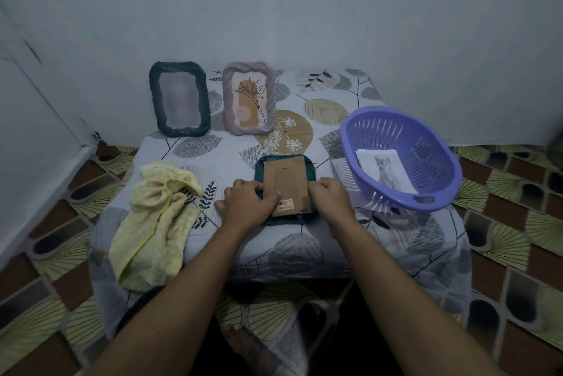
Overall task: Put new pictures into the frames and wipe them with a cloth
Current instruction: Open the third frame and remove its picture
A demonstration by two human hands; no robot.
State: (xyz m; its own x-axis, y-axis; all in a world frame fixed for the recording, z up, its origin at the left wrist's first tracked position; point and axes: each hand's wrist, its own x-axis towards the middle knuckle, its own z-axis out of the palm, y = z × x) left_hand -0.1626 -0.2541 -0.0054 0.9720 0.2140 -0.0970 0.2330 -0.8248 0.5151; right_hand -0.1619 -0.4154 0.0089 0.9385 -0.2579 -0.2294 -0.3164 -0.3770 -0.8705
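At the left front corner of the bench (231, 150), a yellow cloth (155, 223) drapes over the edge. Behind it, a dark green frame (179, 98) and a mauve frame (249, 101) stand upright, apart, against the rear wall. Open bench lies before them. Centre front, a teal frame (309, 168) lies face down. The left hand (248, 205) and right hand (330, 200) grip opposite side edges of its brown backing board (286, 183) with curled fingers. At the right edge, a purple basket (438, 190) holds a cat picture (385, 173).

A room in a home: a low table under a leaf-printed grey cloth (231, 159), a fan-patterned brown-and-green floor covering (518, 238), and a plain pale painted wall (304, 10).
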